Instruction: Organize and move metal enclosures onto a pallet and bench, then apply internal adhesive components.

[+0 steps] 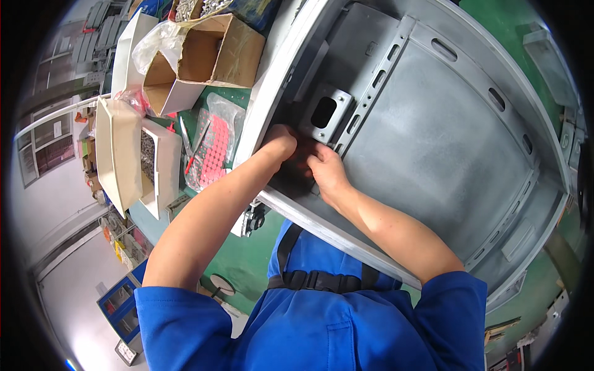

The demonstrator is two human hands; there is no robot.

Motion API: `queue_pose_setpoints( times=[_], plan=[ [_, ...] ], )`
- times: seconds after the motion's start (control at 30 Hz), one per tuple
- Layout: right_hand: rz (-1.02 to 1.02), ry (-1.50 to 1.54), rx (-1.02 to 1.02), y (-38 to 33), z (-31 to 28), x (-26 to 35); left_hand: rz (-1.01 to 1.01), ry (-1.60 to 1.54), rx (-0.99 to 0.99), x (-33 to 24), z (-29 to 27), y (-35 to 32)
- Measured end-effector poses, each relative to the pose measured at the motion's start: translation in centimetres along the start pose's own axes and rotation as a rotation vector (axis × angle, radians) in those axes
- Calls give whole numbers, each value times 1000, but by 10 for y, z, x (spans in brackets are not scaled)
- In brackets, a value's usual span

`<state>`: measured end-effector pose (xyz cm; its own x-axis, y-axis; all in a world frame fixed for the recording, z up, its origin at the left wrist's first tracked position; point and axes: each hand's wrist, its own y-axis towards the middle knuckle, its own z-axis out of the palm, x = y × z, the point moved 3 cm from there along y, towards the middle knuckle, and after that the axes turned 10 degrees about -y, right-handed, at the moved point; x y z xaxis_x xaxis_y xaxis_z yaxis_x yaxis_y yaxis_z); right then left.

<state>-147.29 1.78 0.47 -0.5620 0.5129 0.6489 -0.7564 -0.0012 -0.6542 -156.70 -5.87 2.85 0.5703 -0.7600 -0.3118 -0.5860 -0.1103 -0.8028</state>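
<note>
A large grey metal cabinet shell [433, 142] lies open in front of me, with slotted rails [377, 74] inside. Both my hands reach over its near rim into the shadowed corner. My left hand [279, 143] is curled, fingers tucked down into the corner. My right hand [327, 172] sits beside it, fingers bent toward the same spot. Just above them is a small grey bracket [328, 113] with a rectangular hole, fixed by the rail. What the fingers hold is hidden in the shadow.
To the left on the green bench stand an open cardboard box [204, 55] with a plastic bag, white trays [124, 148] of small parts, a clear bag of pink pieces [213, 151], and red-handled pliers [197, 148]. A blue cabinet [117, 303] stands on the floor below.
</note>
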Motion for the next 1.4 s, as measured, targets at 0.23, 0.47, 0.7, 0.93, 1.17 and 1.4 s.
queue_pose_setpoints(
  times=[0.23,0.47,0.7,0.93,1.17,1.4],
  plan=[
    [26,-31,45,-2,0,2,15,16,-2,9,1,11],
    [-40,-3,32,-6,-2,3,50,11,3,4,1,7],
    [-264,-612,-80,-15,-16,0,52,104,2,-4,3,3],
    [-664,-1097,-140,-36,-13,20,821,430,48,-28,-11,-73],
    [-760,-1659,-63,-30,-1,29,1298,365,57,12,-35,-151],
    [-714,-1890,-41,-16,11,25,1451,307,-48,38,-18,-141]
  ],
)
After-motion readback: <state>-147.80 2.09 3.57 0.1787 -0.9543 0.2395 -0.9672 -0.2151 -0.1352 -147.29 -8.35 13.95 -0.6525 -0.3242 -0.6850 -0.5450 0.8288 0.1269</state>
